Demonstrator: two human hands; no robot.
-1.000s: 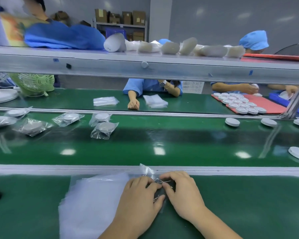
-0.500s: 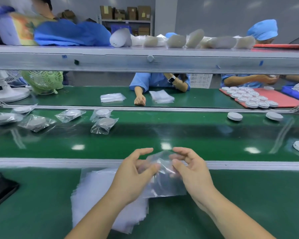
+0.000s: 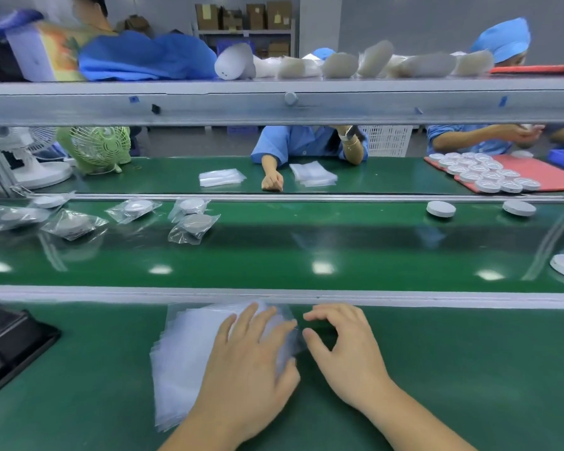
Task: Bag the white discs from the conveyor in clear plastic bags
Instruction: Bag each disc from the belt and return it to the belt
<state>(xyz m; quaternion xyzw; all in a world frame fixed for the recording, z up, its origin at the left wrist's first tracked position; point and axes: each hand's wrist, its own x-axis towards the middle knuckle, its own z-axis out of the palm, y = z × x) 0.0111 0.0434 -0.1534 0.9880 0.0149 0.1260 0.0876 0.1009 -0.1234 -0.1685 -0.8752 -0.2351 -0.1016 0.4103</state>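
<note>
The left hand [image 3: 251, 362] lies flat with its fingers spread and straight, its grip released, pressing on a stack of clear plastic bags [image 3: 183, 353]. The stack sits on the near green bench [image 3: 469, 369], just below a pale grey rail [image 3: 404, 299]. The right hand [image 3: 349, 349] is just beside the left hand at the stack's right edge, fingers curled and thumb tip at the corner of the top bag. I cannot tell whether its grip has caught the plastic, because the film is too clear to follow there. A black tray [image 3: 7, 346] rests at the bench's left end.

Beyond the rail runs the glossy green conveyor belt [image 3: 306, 249], with ceiling lights mirrored in it. Loose round white discs [image 3: 441, 208] lie on its right part, some along the far edge and one near the right border. On its left part several bagged discs [image 3: 192, 227] lie close together.

Across the belt a far green bench [image 3: 388, 177] carries small piles of bags, a red mat [image 3: 541, 170] with rows of white discs, a light green fan [image 3: 95, 148] and a white fan [image 3: 30, 164]. People in blue smocks sit there. A grey metal shelf [image 3: 274, 105] spans the view overhead. Cardboard boxes [image 3: 245, 16] stand on racking against the grey back wall.
</note>
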